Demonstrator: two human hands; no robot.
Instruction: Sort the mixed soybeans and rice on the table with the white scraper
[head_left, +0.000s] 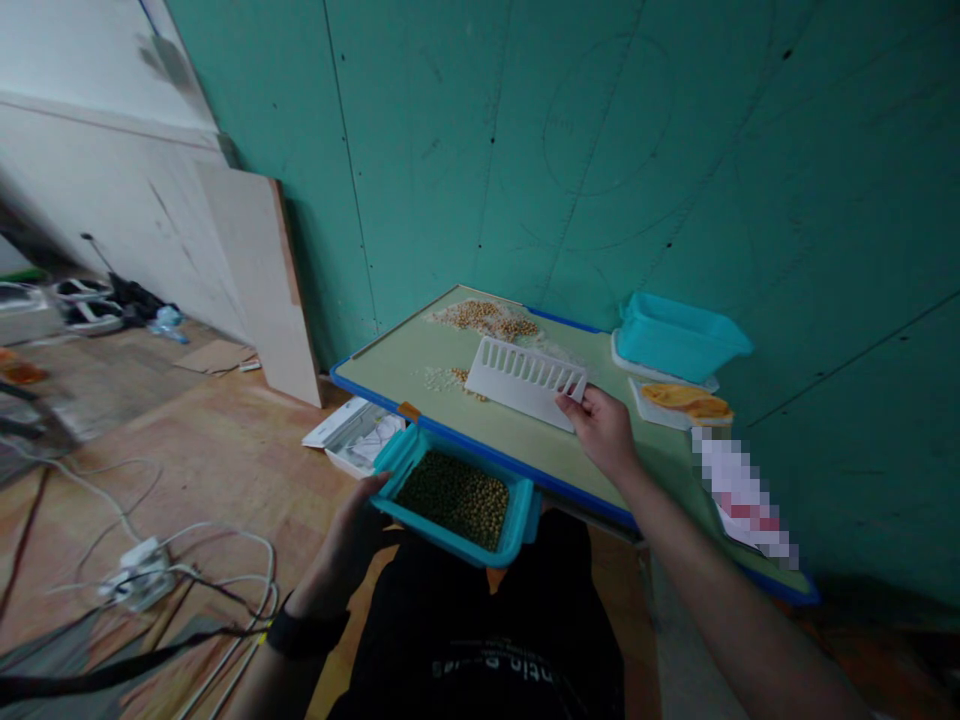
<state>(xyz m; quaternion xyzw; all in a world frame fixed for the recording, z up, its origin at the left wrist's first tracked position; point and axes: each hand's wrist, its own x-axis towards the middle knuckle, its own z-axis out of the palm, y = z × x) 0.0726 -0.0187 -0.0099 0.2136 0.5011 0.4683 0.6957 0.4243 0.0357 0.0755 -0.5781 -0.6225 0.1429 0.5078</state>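
My left hand [351, 545] grips the left side of a turquoise plastic bin [448, 538], its fingers partly hidden behind it. Soybean-like round beans [484, 500] and darker green ones lie inside the bin, held at the front edge of the table [397, 368]. In my right hand [604, 432] is a white plastic strip with a row of slots [517, 395], pinched at its right end and held low over the tabletop. Behind it lies a pile of tan beans and pale grains [487, 318]. A smaller scatter of grains [444, 378] is left of the strip.
An upright turquoise bin [675, 340] stands on a white lid at the table's right. Near it are a yellow-orange item [686, 402] on a white tray and a pixelated packet [742, 495]. A white box [352, 435], cables and a power strip [139, 572] lie on the floor.
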